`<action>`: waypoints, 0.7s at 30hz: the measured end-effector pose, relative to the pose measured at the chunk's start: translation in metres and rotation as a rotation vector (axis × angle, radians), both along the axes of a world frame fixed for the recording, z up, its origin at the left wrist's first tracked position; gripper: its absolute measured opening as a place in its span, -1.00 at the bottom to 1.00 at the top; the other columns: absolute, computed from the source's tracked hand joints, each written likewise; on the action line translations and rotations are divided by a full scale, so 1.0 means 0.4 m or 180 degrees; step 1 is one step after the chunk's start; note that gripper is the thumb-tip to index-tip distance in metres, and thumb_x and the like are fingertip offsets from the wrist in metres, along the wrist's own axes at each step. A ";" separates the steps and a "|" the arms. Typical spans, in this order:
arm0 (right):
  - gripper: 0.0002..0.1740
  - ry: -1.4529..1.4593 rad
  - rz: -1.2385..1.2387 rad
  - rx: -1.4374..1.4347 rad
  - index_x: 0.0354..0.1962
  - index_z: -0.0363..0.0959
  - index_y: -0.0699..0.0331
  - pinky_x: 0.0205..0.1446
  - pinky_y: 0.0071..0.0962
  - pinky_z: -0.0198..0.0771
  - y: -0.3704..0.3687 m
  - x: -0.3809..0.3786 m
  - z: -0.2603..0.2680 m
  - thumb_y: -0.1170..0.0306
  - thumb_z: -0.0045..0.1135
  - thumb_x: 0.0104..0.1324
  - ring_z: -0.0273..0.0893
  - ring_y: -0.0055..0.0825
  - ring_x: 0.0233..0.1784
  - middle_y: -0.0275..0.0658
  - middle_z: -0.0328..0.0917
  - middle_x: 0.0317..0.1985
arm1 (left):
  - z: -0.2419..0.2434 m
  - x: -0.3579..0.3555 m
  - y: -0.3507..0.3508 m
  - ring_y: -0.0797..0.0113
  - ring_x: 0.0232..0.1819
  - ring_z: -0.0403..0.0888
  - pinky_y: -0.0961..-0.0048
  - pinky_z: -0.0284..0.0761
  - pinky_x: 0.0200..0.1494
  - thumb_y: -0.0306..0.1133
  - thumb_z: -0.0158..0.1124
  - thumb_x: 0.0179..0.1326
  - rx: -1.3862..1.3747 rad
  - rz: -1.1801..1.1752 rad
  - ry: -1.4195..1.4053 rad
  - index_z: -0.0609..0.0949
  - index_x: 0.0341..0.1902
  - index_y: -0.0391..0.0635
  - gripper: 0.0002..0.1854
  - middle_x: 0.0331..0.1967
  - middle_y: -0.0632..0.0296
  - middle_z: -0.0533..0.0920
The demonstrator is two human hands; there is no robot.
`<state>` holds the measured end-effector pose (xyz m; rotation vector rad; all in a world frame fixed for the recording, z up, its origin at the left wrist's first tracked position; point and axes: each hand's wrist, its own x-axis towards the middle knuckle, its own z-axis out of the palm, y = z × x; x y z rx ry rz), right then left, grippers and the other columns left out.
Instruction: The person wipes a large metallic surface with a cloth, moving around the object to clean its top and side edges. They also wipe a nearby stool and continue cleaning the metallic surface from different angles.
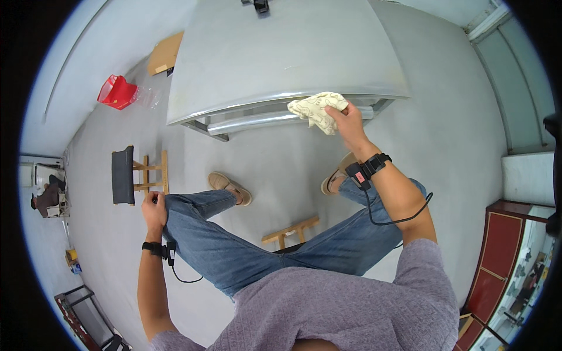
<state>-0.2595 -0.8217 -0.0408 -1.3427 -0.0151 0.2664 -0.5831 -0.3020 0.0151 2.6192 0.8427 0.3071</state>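
Note:
A pale yellow cloth [312, 109] with a printed outline pattern is pinched between the thumb and fingers of my right hand [350, 126]. The cloth hangs bunched at the near edge of a grey metal-edged table [281, 57], overlapping that edge in the view; whether it touches the edge I cannot tell. My left hand [154, 213] rests against my left knee, its fingers curled in with nothing visible in them. Each wrist wears a black strap with a small cabled device, the right strap [374, 163] and the left strap [153, 248].
A small black device [261, 6] sits at the table's far edge. To the left stand a folding stool [124, 175], a red bag [117, 92] and a cardboard box [164, 52]. Far left, a person [47, 201] sits. A red cabinet [498, 245] stands at right.

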 end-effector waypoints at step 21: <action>-0.48 -0.0898 -0.1607 -0.2972 0.02 0.61 0.38 0.12 -0.23 0.53 -0.545 0.175 -0.115 0.21 0.37 0.20 0.71 -0.18 -0.02 -0.03 0.75 -0.09 | 0.009 -0.006 -0.017 0.07 -0.25 0.73 0.23 0.58 -0.08 -0.24 0.28 0.36 -0.0247 0.0190 -0.0095 0.69 -0.21 -0.30 -0.70 -0.33 -0.06 0.75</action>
